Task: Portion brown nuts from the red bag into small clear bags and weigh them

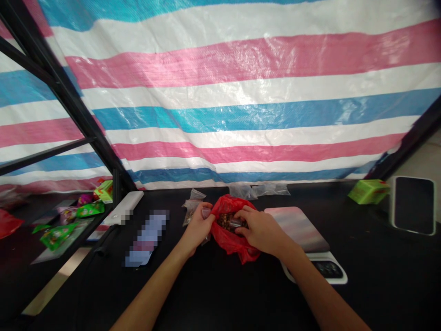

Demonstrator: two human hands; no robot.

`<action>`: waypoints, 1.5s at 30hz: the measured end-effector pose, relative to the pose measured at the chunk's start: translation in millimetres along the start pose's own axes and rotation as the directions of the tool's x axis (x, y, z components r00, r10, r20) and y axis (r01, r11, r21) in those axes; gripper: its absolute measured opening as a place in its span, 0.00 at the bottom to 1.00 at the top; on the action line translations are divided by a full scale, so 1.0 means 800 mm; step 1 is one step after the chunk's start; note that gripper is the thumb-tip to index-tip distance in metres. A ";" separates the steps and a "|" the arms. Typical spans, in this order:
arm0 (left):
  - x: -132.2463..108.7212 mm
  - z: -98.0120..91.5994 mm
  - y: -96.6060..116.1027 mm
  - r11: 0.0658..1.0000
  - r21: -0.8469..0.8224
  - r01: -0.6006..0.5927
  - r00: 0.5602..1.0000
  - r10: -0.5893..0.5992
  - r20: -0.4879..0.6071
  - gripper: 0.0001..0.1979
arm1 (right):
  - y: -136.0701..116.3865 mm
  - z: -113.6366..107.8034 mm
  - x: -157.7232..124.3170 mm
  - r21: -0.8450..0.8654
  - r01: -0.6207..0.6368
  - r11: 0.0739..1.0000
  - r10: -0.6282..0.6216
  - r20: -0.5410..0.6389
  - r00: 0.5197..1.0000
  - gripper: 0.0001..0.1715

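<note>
A red plastic bag (229, 246) stands open on the black table, with small brown granular pieces (225, 221) inside. My left hand (198, 226) is at the bag's left rim, fingers closed on a small clear plastic bag (206, 213); its thumb is against the red rim. My right hand (258, 228) reaches over the right rim into the red bag. Its fingers pinch a small clear, shiny thing (235, 223) among the brown pieces; its exact kind is hard to make out. Just behind my left hand lies a filled clear bag (191, 207).
A kitchen scale (296, 227) sits beside my right forearm. Clear bags (270, 189) lie along the back edge. Farther right are a green box (369, 191) and a dark-screened device (413, 204). To the left are a blurred-out phone-like item (148, 239), a white bar (126, 207) and a black frame (74, 110).
</note>
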State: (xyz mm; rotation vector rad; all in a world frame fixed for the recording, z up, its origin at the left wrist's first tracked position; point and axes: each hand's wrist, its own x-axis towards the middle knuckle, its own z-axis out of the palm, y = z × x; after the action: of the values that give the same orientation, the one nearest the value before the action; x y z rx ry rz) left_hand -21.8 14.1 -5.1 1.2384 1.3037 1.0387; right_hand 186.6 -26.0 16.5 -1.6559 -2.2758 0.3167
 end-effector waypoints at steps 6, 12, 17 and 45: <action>-0.001 0.001 0.003 0.999 -0.046 -0.001 1.000 0.001 0.006 0.17 | -0.006 0.006 0.001 -0.002 -0.042 0.999 0.042 -0.027 0.999 0.14; 0.000 0.002 -0.001 0.996 -0.088 -0.029 0.999 0.033 0.040 0.15 | -0.010 0.012 0.004 0.008 -0.058 0.998 0.058 -0.048 0.997 0.14; 0.001 0.003 -0.002 0.993 -0.092 -0.075 0.996 0.079 0.039 0.15 | -0.014 0.015 0.004 -0.025 -0.040 0.999 0.038 -0.063 0.997 0.16; -0.001 0.003 -0.001 0.959 0.010 -0.284 0.948 0.279 0.155 0.12 | -0.020 0.021 0.005 0.110 -0.084 0.990 0.096 -0.109 0.989 0.16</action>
State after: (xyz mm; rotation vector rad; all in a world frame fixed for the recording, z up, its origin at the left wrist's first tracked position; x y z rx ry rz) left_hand -19.8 13.1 -6.0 1.5306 1.0495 1.1013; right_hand 164.9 -27.4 6.7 -1.6819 -2.0701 0.3475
